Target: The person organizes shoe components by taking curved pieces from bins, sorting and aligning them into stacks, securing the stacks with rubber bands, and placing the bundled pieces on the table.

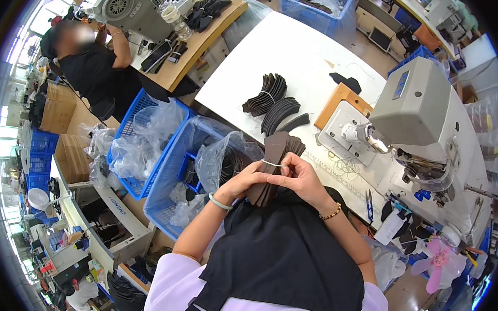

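A bundle of dark brown pieces (282, 148) is held upright in front of the black apron, with a pale tie (272, 164) round its middle. My left hand (248, 180) is closed round the bundle's left side. At its right side my right hand (303, 180) has its thumb and fingers pinched on the pale tie. Just beyond, on the white table (236, 89), lie a tied stack of dark pieces (266, 95) and a curved stack of black pieces (280, 115). A single curved strip (294, 123) rests beside them.
A sewing machine (417, 103) stands at the right, with blue-handled snips (369, 206) near the table edge. Blue crates (156, 198) with plastic bags are at the left. Another person (89, 66) sits at a machine at the upper left. A pink fan (439, 258) is at the lower right.
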`<state>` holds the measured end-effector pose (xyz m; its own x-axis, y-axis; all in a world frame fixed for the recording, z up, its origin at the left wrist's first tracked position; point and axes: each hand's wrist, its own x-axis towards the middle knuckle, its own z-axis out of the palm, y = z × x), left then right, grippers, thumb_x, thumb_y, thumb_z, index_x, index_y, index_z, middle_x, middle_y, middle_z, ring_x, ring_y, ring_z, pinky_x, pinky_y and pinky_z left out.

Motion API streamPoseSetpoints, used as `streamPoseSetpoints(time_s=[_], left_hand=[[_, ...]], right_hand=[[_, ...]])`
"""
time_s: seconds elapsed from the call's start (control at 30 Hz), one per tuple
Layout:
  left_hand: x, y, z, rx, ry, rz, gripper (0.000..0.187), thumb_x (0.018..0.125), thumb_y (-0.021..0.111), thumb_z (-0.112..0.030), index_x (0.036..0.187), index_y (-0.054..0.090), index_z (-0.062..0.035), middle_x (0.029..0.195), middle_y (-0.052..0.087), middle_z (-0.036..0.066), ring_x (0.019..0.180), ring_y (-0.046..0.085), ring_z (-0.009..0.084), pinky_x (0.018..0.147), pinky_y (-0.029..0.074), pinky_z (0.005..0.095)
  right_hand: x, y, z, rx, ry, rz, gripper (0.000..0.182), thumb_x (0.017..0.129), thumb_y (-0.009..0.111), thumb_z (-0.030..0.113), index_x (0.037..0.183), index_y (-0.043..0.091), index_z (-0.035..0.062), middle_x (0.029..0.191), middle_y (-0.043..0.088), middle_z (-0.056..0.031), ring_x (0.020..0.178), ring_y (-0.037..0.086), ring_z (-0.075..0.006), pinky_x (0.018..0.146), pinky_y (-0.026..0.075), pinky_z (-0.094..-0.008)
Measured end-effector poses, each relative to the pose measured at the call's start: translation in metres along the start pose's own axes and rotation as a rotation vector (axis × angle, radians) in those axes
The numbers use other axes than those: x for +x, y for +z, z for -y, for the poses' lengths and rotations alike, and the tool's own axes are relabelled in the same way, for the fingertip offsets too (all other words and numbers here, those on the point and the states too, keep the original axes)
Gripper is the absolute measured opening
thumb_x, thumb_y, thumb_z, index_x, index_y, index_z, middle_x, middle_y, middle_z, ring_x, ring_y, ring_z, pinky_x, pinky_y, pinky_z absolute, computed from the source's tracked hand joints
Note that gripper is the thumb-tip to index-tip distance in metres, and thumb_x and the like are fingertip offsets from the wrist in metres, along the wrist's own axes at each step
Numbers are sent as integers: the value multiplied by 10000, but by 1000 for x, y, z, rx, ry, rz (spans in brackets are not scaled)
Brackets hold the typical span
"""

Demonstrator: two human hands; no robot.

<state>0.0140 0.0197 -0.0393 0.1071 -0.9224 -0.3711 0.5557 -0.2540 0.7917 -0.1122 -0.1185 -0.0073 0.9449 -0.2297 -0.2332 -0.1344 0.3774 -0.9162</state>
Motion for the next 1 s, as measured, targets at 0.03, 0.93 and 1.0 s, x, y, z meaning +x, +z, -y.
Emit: streamPoseSetpoints(time_s=[0.03,0.93,1.0], left_hand=[[-2,-3,-2,-34,6,47,408,851,569,-230,1157,493,29,1027,554,47,929,518,84,826,426,237],[43,36,-3,-164,4,-269,615,976,235,-479,1411,249,-44,1331,430,125,1205,443,239,980,378,357],[39,42,-12,-109,80,-160,484,987,328,-385,1271,453,-13,1208,550,156,1079,552,234,906,430,307]], right_hand=[[0,1,-3,13,-8,-12,270,795,699,56,753,441,123,686,373,90,631,344,-2,583,320,-152],[-4,-14,-17,248,-43,-236,852,789,664,129,1443,124,48,1199,458,-105,1087,470,-164,934,386,-291],[-2,-12,-19,314,-33,-273,795,796,648,133,1428,172,45,1179,466,-91,1069,479,-155,926,390,-281]])
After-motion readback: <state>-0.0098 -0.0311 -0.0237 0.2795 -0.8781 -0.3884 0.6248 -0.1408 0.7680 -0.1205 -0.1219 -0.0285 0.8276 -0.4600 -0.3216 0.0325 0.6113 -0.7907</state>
